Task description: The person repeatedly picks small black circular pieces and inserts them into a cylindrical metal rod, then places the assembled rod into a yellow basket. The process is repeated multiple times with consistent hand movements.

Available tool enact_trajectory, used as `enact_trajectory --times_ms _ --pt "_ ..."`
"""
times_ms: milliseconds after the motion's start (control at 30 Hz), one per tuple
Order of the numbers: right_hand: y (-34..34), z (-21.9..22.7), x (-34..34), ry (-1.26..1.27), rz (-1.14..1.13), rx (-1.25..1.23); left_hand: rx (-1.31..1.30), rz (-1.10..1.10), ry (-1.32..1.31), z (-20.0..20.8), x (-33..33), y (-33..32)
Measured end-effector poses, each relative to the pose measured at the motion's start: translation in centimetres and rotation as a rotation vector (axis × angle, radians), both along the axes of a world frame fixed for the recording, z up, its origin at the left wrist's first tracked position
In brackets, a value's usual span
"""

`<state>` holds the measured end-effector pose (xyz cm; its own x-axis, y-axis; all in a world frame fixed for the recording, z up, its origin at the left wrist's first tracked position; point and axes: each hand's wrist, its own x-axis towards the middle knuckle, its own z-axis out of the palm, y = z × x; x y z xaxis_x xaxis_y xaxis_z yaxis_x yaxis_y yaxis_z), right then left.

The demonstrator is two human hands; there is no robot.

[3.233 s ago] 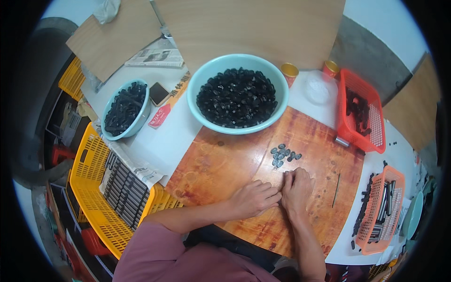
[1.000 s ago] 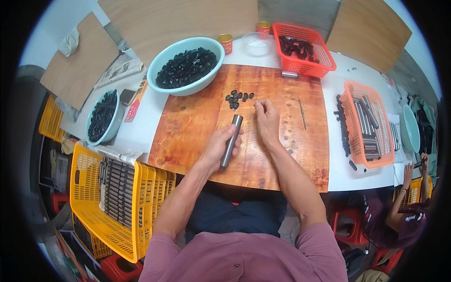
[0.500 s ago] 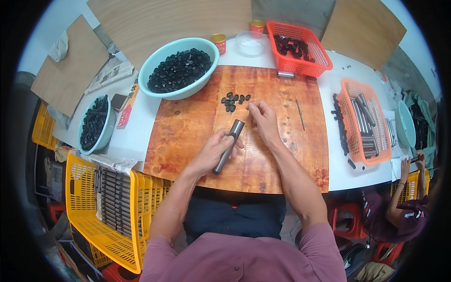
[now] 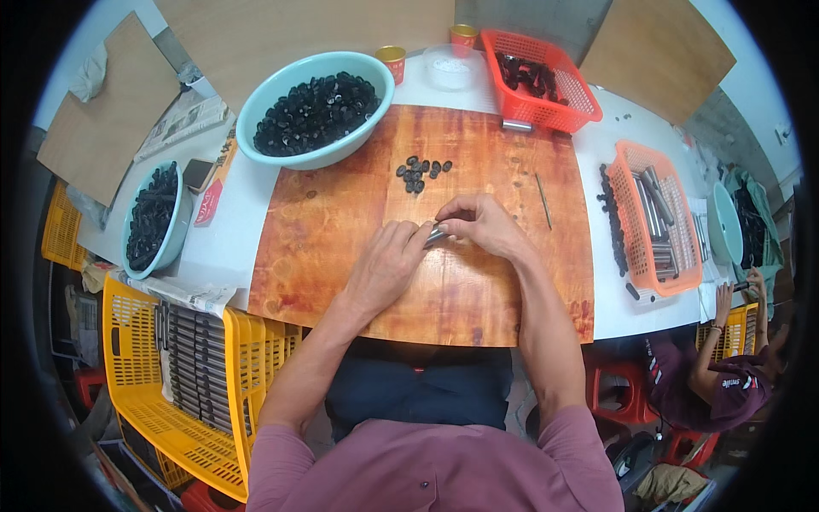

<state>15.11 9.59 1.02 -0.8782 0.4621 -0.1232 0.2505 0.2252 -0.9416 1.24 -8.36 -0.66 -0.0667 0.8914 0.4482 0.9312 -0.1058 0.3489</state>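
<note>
My left hand is wrapped round a dark grey metal tube, palm down, so most of the tube is hidden. Against the tube's exposed end, my right hand has thumb and fingers pinched together. Whatever lies between those fingertips, if anything, is too hidden to name. A small cluster of black oval pieces lies just beyond both hands on the brown wooden board. To the right of the cluster lies a thin metal rod.
A blue basin of black pieces stands far left, a smaller basin beyond the board's left edge. A red basket sits at the back; an orange basket of tubes stands right. A yellow crate is lower left. Another person's hands are far right.
My right hand has come from beside the black pieces to the tube's end. My left hand has turned palm down and moved right with the tube, which is now mostly covered.
</note>
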Motion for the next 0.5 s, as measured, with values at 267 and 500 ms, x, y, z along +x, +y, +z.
enact_trajectory --times_ms 267,500 --pt "0.5 -0.3 0.7 0.02 0.111 -0.074 0.048 0.042 -0.145 0.5 0.8 -0.3" --pt "-0.2 0.1 -3.0 -0.145 -0.153 0.246 -0.024 0.015 -0.132 1.4 0.3 0.4"
